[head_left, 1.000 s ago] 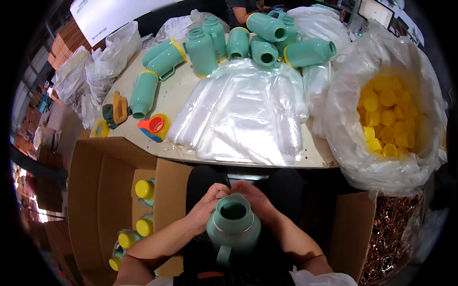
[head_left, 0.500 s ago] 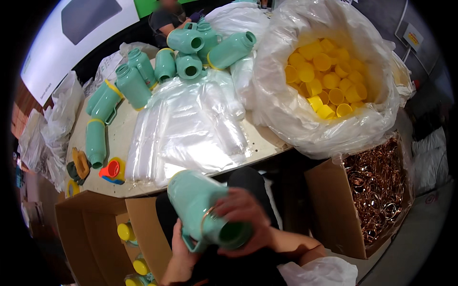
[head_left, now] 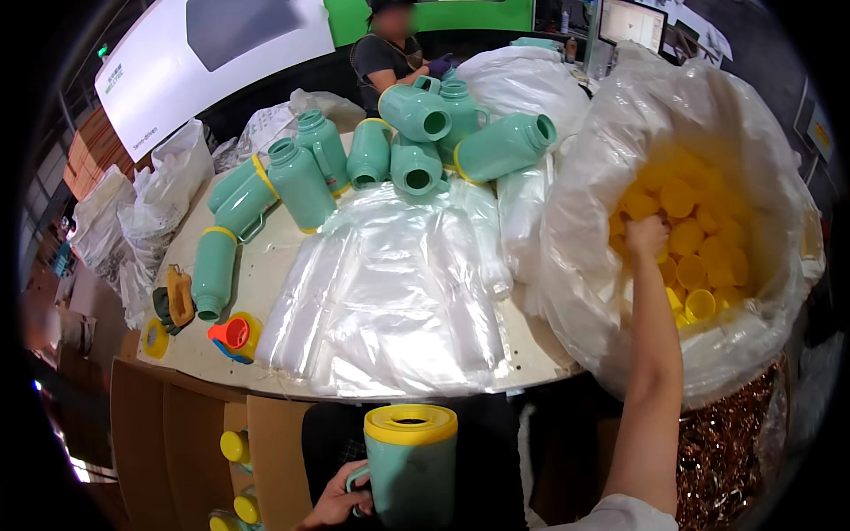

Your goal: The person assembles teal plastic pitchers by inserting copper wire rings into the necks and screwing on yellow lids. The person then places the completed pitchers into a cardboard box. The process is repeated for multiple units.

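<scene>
Over my lap, my left hand [head_left: 341,497] is closed round the handle of a mint-green jug [head_left: 412,482]. The jug's yellow ring-shaped base [head_left: 411,425] faces up, and its neck is out of sight. To the right, my right arm reaches into a big clear plastic bag of yellow cups [head_left: 699,305]. My right hand [head_left: 649,235] has its fingers curled on a yellow cup [head_left: 638,207] at the near left of the pile; the fingertips are partly hidden.
On the table, several mint-green jugs [head_left: 305,186] stand and lie behind flat clear plastic bags [head_left: 390,292]. An orange-handled tool [head_left: 180,296] and tape [head_left: 155,339] lie left. Copper-coloured rings [head_left: 722,460] fill a box below right; an open carton [head_left: 190,442] holds yellow-capped jugs. A person [head_left: 390,62] sits opposite.
My right hand has left the jug's neck and gone into the bag of cups. The jug, still in my left hand, has turned base up. The view has swung left and up.
</scene>
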Demonstrator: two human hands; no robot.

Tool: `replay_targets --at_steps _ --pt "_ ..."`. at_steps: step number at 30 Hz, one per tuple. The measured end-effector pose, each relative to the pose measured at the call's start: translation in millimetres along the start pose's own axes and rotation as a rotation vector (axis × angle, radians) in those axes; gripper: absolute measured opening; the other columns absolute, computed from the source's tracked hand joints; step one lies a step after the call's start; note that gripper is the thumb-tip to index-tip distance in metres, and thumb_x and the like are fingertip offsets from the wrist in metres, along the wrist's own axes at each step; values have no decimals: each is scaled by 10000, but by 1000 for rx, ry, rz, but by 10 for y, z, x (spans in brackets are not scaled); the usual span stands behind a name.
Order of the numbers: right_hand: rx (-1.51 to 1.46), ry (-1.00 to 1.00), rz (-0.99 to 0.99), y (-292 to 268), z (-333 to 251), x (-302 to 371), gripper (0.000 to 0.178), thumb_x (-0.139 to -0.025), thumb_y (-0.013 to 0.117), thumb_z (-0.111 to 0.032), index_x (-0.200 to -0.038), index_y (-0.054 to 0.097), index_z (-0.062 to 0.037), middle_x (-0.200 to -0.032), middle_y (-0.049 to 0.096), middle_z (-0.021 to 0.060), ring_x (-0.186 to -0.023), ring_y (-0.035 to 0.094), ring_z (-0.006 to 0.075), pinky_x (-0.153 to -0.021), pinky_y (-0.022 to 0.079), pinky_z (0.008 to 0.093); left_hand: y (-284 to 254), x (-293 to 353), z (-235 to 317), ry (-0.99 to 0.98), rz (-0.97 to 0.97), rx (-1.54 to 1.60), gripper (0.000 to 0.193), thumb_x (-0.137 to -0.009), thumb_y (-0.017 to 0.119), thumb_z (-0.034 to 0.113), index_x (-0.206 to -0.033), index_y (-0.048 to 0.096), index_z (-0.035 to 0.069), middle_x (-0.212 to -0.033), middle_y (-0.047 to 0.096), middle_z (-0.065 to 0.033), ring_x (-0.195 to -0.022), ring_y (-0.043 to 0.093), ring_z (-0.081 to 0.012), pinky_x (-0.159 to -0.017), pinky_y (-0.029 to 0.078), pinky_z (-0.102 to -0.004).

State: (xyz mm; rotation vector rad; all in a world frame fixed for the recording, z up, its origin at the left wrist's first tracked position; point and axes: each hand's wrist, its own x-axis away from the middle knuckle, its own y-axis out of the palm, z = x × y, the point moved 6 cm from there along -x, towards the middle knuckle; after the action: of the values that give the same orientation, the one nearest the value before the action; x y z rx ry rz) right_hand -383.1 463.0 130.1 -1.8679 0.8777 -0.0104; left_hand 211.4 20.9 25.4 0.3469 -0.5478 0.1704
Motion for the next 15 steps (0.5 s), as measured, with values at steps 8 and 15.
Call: replay_targets --at_steps 8,15 --pt "-82 -134 -125 -343 79 543 811 -775 813 -368 -1364 426 32 -1265 561 261 -1173 567 445 -996 486 480 113 -155 176 -95 69 -24 670 -796 590 -130 -1435 492 47 -1007 643 -57 -762 632 -151 -644 496 -278" --pt "-954 -362 -344 -1644 515 2798 687 -829 773 -334 -1315 455 33 -1217 525 169 -1139 533 264 -1006 441 410 -74 -81 385 271 314 527 471 -966 520 24 -1415 421 125 -929 558 0 -589 480 -84 -494 399 -229"
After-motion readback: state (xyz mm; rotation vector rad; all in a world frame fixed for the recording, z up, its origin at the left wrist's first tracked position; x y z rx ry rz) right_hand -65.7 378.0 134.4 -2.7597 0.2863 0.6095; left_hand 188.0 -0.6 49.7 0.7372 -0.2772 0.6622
